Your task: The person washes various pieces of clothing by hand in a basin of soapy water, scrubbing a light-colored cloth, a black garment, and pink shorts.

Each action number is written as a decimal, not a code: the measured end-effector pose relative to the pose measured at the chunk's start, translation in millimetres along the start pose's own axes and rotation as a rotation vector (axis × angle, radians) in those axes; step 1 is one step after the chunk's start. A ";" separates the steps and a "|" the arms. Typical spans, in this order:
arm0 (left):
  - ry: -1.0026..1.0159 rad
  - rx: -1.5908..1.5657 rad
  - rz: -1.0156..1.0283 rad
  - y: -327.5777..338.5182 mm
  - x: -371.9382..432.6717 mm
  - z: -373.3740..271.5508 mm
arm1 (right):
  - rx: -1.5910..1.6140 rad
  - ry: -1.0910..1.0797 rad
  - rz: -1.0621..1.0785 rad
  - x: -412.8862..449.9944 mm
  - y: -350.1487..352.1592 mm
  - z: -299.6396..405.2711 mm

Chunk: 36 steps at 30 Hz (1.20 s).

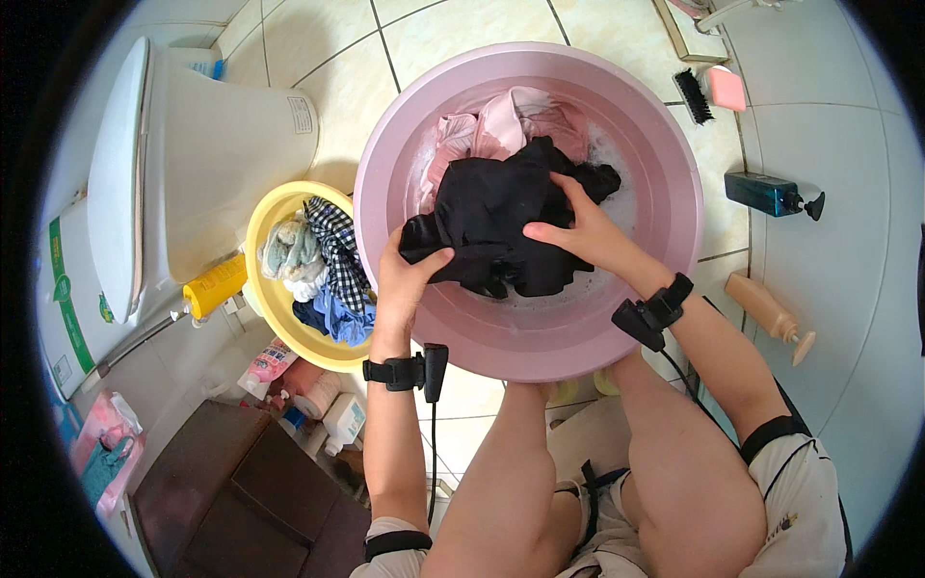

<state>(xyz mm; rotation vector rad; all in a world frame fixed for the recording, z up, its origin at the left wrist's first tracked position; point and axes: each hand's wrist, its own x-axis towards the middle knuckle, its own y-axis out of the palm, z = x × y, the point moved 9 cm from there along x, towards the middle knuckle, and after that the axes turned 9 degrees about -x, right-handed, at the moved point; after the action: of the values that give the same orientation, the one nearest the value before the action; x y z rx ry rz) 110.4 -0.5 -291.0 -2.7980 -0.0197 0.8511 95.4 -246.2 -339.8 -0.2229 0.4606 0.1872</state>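
A wet black garment [498, 217] is spread over the middle of a large pink plastic basin [527, 361]. My left hand [406, 271] grips the garment's left end, its thumb on top and its fingers hidden under the cloth. Against the garment's right part rests my right hand [589, 231], thumb and index finger spread on the cloth; its other fingers are partly hidden, so a firm hold cannot be told. Pink clothing [498, 126] lies partly under the black one, towards the basin's far side. Around them is water with some suds [614, 155].
A yellow basin [289, 347] with several garments touches the pink basin's left side. Beyond it stands a toilet [231, 130]. At the right are a black-bristled brush [692, 97], a dark pump bottle [762, 193] and a beige pump bottle [762, 307]. A brown cabinet [217, 491] is at lower left.
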 end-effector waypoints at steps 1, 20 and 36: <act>0.000 0.005 -0.007 -7.8 0.0 3.3 | -0.057 -0.037 0.031 2.3 2.6 3.9; 0.662 -0.394 -0.221 -106.0 -27.4 -123.5 | 0.398 -0.498 -0.455 -23.4 -143.9 184.3; 0.472 0.852 0.102 -15.2 -59.5 -33.7 | -1.076 -0.197 -0.043 -17.4 -60.3 47.8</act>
<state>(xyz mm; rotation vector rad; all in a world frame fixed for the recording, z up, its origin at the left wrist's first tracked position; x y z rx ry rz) 80.2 3.1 -227.8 -2.1075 0.4499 0.1169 113.8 -294.1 -279.8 -1.2550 0.1170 0.4000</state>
